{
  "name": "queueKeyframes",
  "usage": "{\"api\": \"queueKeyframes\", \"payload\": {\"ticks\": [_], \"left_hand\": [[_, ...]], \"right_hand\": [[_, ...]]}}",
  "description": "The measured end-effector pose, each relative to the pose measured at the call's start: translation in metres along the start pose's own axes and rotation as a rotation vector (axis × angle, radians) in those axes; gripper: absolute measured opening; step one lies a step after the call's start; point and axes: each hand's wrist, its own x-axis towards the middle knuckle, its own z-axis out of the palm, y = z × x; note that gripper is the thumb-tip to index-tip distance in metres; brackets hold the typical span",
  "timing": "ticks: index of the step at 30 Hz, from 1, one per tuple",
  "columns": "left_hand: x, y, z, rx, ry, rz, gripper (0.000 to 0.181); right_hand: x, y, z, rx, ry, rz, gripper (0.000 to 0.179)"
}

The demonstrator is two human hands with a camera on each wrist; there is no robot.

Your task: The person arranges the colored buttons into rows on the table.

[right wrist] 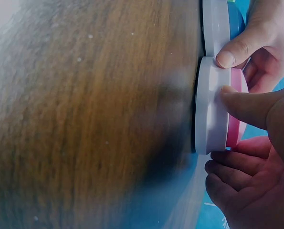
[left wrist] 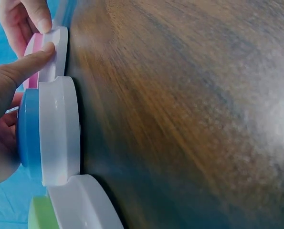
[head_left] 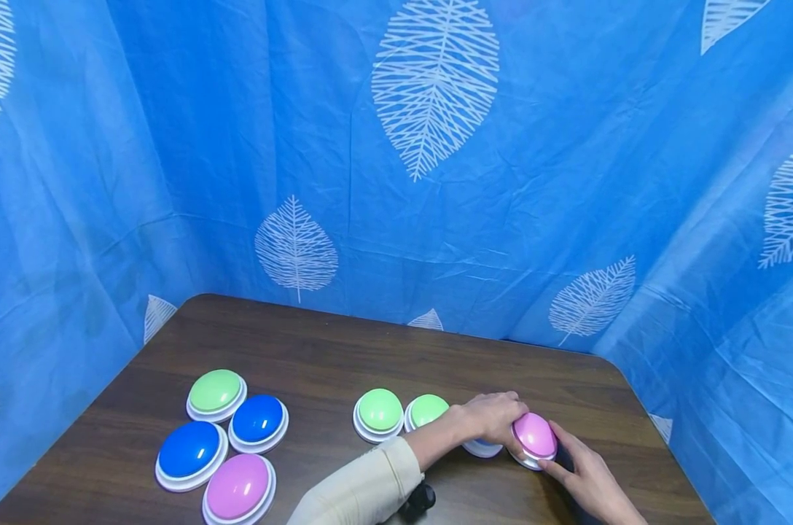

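Note:
A pink dome push button [head_left: 535, 435] with a white base stands at the right end of a row on the table, held between both hands. My left hand [head_left: 493, 418] reaches over a blue push button [head_left: 482, 447], partly hiding it, and grips the pink button's left side with the thumb on its white base. My right hand [head_left: 585, 470] holds the right side. In the right wrist view, the right thumb [right wrist: 249, 106] presses the white base and the other fingers curl below it. Two green push buttons [head_left: 380, 410] [head_left: 428, 410] continue the row leftward.
Apart on the left of the brown table [head_left: 318, 350] sit a green button [head_left: 215, 391], two blue buttons [head_left: 257, 418] [head_left: 189, 449] and a pink button [head_left: 238, 485]. A black device [head_left: 420, 499] shows beside the left sleeve. Blue leaf-print curtains [head_left: 344, 146] surround the table.

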Motion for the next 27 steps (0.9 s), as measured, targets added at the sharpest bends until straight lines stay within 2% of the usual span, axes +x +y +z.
{"api": "queueKeyframes", "payload": {"ticks": [9, 15, 22, 27], "left_hand": [[-0.0011, 0.0001, 0.0008, 0.007, 0.008, -0.001, 0.063], [-0.0016, 0.0000, -0.0003, 0.003, 0.010, -0.007, 0.063], [-0.0030, 0.0008, -0.0010, 0.022, 0.015, 0.000, 0.064], [-0.0033, 0.0013, -0.0008, 0.016, 0.002, 0.001, 0.065]], "right_hand": [[-0.0003, 0.0010, 0.0009, 0.000, 0.004, 0.014, 0.078], [-0.0006, 0.0018, 0.0027, -0.002, 0.039, -0.028, 0.076], [-0.0042, 0.0035, 0.0058, -0.009, 0.126, -0.110, 0.071], [-0.0042, 0.0021, 0.0053, -0.014, 0.110, -0.088, 0.073]]}}
